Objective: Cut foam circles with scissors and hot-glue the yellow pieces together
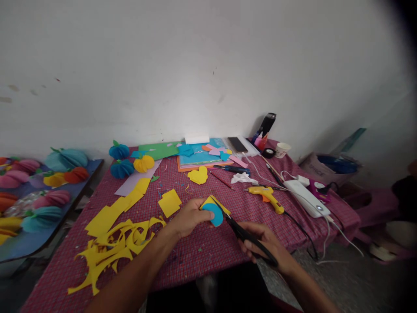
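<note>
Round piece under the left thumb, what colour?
The round piece is bright blue; head view shows it.

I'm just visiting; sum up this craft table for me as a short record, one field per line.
Left hand: the left hand pinches yellow paper with a blue circle on top
Right hand: the right hand holds black scissors, blades at the yellow paper
Beside left forearm: yellow scraps
Beyond right hand: yellow glue gun
Near wall: phone, paper cup
Cover: checked tablecloth
</note>
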A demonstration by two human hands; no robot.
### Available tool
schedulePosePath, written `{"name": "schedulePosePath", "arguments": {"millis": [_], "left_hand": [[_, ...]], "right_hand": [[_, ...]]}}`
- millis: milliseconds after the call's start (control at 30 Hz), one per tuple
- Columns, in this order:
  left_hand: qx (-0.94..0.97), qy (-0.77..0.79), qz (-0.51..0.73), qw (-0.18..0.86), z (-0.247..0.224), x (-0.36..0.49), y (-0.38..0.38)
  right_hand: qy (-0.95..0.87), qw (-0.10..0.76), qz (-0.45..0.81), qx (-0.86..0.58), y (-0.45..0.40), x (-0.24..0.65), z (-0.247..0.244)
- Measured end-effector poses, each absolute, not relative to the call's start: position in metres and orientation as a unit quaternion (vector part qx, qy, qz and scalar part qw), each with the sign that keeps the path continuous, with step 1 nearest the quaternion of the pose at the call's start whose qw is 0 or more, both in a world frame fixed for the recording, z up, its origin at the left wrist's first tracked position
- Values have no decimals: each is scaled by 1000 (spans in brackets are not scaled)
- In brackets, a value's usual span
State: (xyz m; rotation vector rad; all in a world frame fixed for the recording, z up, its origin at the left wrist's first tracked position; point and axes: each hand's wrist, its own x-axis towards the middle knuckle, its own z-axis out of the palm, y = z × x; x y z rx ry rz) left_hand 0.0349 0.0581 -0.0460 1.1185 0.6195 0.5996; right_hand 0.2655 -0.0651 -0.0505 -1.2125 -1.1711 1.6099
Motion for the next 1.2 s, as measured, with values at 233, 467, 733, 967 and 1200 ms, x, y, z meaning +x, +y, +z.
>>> {"name": "schedulePosePath", "arguments": {"millis": [233, 467, 733, 967, 1200], "left_hand": [[517, 281, 280, 759, -46, 35, 58], [518, 275, 272, 763, -47, 34, 58], [523, 273, 262, 764, -48, 34, 58], [533, 258, 241, 769, -45, 34, 56], [531, 250, 237, 774, -47, 33, 57]], "right_hand": [[-458, 403, 635, -474, -65, 262, -53], [-470, 395, 624, -483, -66, 264, -53], [-473, 391, 639, -464, -68, 268, -55], [-476, 382, 643, -463, -66, 269, -49], [-467, 378, 647, -470, -65, 270, -48]]}}
